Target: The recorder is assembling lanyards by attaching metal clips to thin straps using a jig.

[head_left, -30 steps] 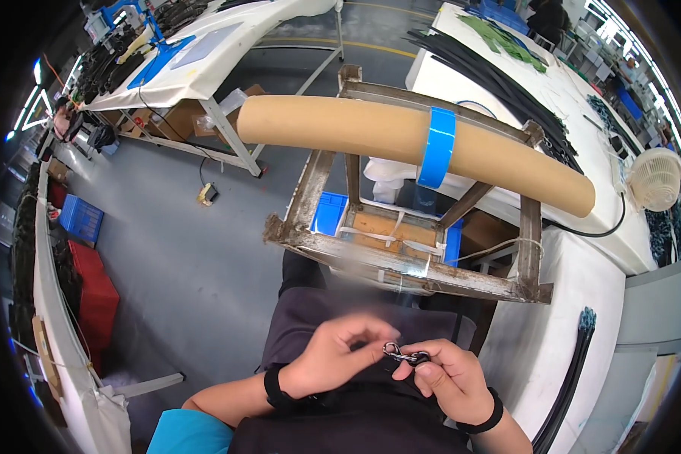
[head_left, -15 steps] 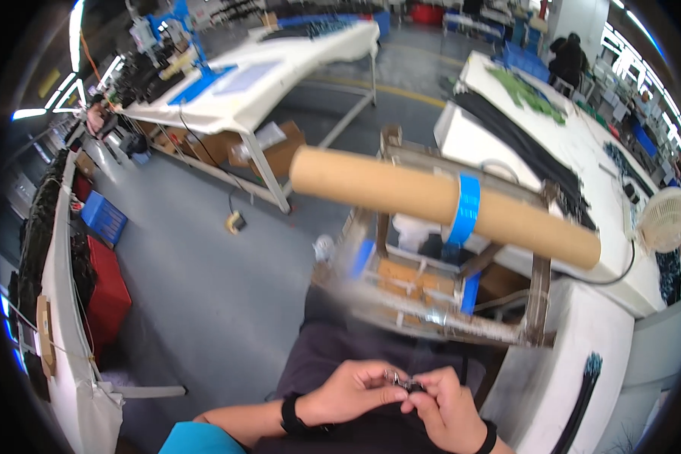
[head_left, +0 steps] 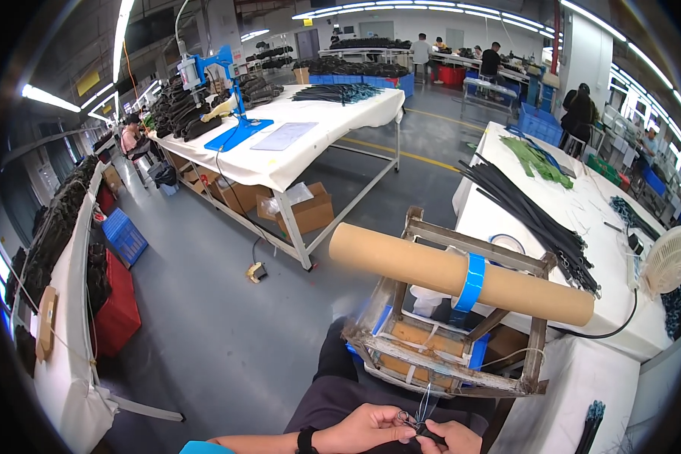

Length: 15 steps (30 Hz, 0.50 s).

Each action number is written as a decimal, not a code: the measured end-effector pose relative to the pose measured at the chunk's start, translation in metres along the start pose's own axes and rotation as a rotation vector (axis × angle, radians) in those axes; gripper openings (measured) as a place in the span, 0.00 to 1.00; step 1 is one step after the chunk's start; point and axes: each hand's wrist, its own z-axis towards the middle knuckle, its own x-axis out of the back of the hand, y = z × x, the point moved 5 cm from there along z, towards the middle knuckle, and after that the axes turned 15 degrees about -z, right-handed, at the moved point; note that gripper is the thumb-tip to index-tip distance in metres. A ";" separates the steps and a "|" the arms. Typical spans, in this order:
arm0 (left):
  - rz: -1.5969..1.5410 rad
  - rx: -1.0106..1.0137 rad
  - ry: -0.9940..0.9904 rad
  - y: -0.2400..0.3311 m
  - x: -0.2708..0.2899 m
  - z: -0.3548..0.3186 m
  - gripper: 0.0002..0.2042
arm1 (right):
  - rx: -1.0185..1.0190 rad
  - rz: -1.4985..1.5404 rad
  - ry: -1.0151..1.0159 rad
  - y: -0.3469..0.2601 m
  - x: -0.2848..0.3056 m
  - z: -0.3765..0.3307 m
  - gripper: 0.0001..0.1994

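A: Fingers of the left hand (head_left: 367, 428) and the right hand (head_left: 450, 437), at the bottom centre of the frame, pinch shut on a small metal ring (head_left: 405, 417) and a dark strap end (head_left: 429, 434).

B: Why so close to the lap?

A: Probably for control; thin threads (head_left: 425, 399) rise from the pinch toward the worn wooden frame (head_left: 439, 357) just above, which carries a cardboard tube (head_left: 461, 272).

B: Pose?

A: Both forearms enter from the lower edge, wrists turned inward, knuckles nearly touching; a black wristband (head_left: 305, 440) sits on the left.
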 end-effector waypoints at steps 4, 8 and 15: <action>-0.049 -0.032 -0.027 0.000 -0.002 -0.001 0.12 | -0.149 0.168 0.008 0.002 0.002 0.001 0.10; 0.044 -0.008 0.021 0.014 -0.012 0.001 0.09 | -0.222 0.238 -0.028 0.010 -0.001 -0.002 0.09; -0.129 0.041 0.030 0.016 -0.016 -0.001 0.10 | 0.016 0.141 0.050 0.023 -0.016 -0.002 0.15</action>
